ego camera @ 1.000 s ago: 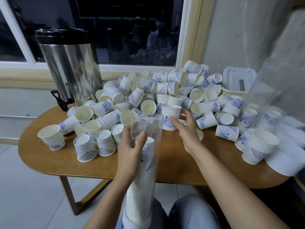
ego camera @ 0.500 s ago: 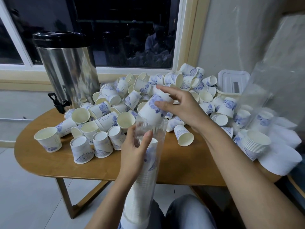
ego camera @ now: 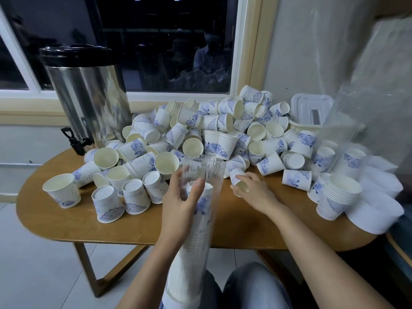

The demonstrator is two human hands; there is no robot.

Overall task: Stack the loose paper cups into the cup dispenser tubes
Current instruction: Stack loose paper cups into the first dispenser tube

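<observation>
Clasps clear plastic dispenser tube (ego camera: 200, 168) in left grip (ego camera: 180, 206); curls right grip (ego camera: 254, 192) round sidewall of blue-flowered white paper cup (ego camera: 235, 176), probably light, crushable.

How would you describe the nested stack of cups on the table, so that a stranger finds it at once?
Start at the wooden table and follow it to its right end, beyond the big heap of loose cups. Near the front edge there stands the nested stack. Unlike the single cups beside it, it has many cups set one inside another, mouth up, rims layered.

Dozens of cups (ego camera: 225, 144), one urn (ego camera: 89, 97)
</observation>
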